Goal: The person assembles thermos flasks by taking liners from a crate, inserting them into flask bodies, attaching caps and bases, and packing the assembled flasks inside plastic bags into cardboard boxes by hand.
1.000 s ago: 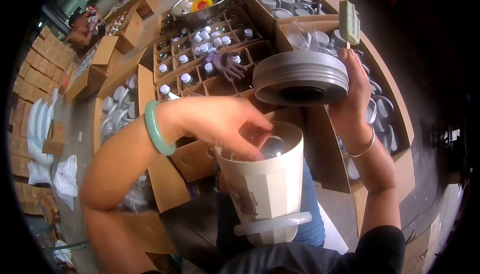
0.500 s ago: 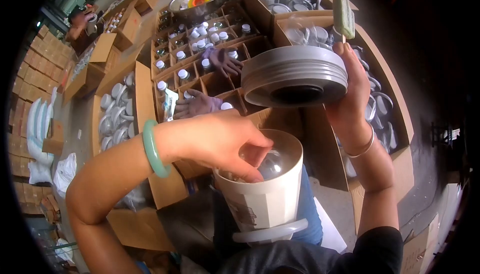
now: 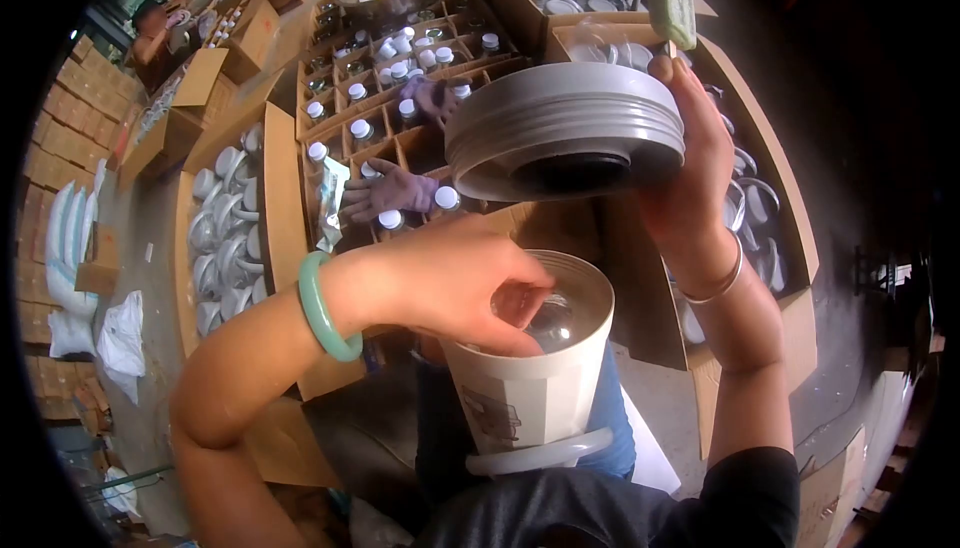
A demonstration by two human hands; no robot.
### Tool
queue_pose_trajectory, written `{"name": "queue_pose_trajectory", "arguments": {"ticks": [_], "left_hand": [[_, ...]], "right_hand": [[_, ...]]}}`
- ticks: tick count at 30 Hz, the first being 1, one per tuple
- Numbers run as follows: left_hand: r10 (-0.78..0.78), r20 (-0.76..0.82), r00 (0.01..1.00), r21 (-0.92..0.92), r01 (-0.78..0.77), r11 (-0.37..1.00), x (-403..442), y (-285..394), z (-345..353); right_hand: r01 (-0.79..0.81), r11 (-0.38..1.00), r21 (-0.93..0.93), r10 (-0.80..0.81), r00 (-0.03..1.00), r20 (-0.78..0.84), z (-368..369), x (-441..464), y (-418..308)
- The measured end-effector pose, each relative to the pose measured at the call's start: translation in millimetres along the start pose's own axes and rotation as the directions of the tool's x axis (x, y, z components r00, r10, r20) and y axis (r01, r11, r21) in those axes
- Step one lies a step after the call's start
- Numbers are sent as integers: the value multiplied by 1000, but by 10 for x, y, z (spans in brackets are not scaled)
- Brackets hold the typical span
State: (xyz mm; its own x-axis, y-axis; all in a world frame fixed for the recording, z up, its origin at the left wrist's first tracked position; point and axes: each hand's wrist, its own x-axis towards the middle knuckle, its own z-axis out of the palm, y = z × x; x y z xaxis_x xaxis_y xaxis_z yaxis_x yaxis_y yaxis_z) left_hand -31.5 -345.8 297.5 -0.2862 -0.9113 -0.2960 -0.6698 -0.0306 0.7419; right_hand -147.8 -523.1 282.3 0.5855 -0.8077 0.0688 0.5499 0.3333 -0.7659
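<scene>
A cream-white jug (image 3: 535, 398) with a white ring-shaped handle (image 3: 540, 453) stands upright at my lap. My left hand (image 3: 455, 283), with a green bangle (image 3: 328, 306) on the wrist, reaches over its rim with curled thumb and fingers inside; some fingertips are hidden. Beside them a clear, shiny rounded piece (image 3: 552, 323) shows in the jug. Closed at the upper right, my right hand (image 3: 690, 153) holds a wide grey threaded lid (image 3: 565, 113), its dark centre facing down. The same hand pinches the stick of a pale green ice pop (image 3: 670, 3).
Ahead, a divided carton (image 3: 395, 158) holds white-capped bottles (image 3: 361, 130); purple gloves (image 3: 392, 191) lie on it. A metal basin (image 3: 375, 8) stands at its far end. Boxes of grey parts flank it left (image 3: 262, 188) and right (image 3: 805, 238). Another person (image 3: 155, 43) is far left.
My right hand, lid and ice pop have shifted slightly left. My left hand stays in the jug, slightly farther right and lower. The view has shifted a little.
</scene>
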Motion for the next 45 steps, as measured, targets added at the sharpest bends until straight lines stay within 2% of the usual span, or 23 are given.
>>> {"name": "queue_pose_trajectory", "arguments": {"ticks": [4, 7, 10, 11, 12, 13, 15, 17, 18, 20, 21, 22, 23, 24, 27, 35, 38, 40, 41, 43, 44, 45], "left_hand": [[-40, 11, 999, 45, 39, 998, 25, 74, -8], [-69, 15, 997, 40, 68, 997, -11, 32, 0], [-42, -85, 995, 52, 47, 998, -96, -66, 69], [-97, -264, 960, -277, 20, 961, -144, -138, 175], [-201, -410, 890, -559, -71, 826, -201, -180, 232], [-177, -598, 782, -361, -65, 930, -283, -183, 237], [-289, -706, 646, -425, -59, 903, -557, -348, 308], [-287, -835, 470, -423, -214, 880, -617, -562, 492], [-340, -846, 412, -485, -326, 812, -533, -452, 502], [-320, -802, 505, -579, -520, 628, -413, -457, 646], [-306, -786, 537, -611, -602, 514, -351, -395, 707], [-202, -741, 640, -595, -486, 641, -384, -446, 703], [-231, -728, 645, -613, -462, 640, -340, -452, 718], [-218, -744, 631, -582, -453, 676, -318, -473, 719], [-183, -762, 621, -528, -434, 730, -307, -515, 722], [-121, -749, 652, -482, -409, 775, -353, -531, 736], [-82, -765, 639, -395, -364, 844, -365, -516, 718], [-18, -833, 553, -198, -269, 943, -382, -418, 660], [-12, -831, 556, -194, -271, 943, -387, -353, 639], [-14, -834, 551, -194, -270, 943, -373, -206, 610], [-4, -886, 464, -167, -311, 936, -304, -127, 617], [-2, -885, 465, -166, -312, 936, -291, -92, 604]], "right_hand": [[19, 999, 28, -18, 999, -50, 45, 0, -21], [21, 999, 45, -20, 1000, -16, 79, -35, -48], [33, 999, -12, -34, 999, -18, 80, -75, 2], [31, 999, -10, -31, 999, -16, 55, -96, 26], [7, 1000, 17, -7, 1000, 4, 27, -100, 44], [-21, 999, 43, 20, 1000, 23, 9, -97, 61], [-16, 998, 53, 16, 1000, -15, 12, -77, 100], [44, 999, -30, -39, 986, 163, -10, -89, 142], [36, 998, -59, -22, 975, 219, -1, -104, 179], [71, 985, -155, -16, 945, 327, 52, -183, 266], [70, 991, -112, -12, 891, 455, 55, -214, 305], [65, 986, -155, 21, 869, 495, 63, -265, 325], [60, 978, -201, 58, 846, 531, 86, -309, 333], [126, 955, -268, 56, 812, 580, 71, -312, 337], [123, 962, -245, 69, 757, 650, -41, -290, 384], [46, 967, -250, 126, 766, 630, -174, -349, 427], [-18, 976, -217, 151, 777, 611, -227, -347, 451], [-98, 977, -189, 190, 805, 563, -178, -399, 458], [-137, 978, -155, 205, 751, 628, -275, -351, 503], [-242, 967, -80, 240, 760, 603, -287, -382, 585], [-280, 957, -73, 256, 703, 663, -377, -334, 621], [-278, 958, -72, 254, 704, 663, -394, -326, 628]]}}
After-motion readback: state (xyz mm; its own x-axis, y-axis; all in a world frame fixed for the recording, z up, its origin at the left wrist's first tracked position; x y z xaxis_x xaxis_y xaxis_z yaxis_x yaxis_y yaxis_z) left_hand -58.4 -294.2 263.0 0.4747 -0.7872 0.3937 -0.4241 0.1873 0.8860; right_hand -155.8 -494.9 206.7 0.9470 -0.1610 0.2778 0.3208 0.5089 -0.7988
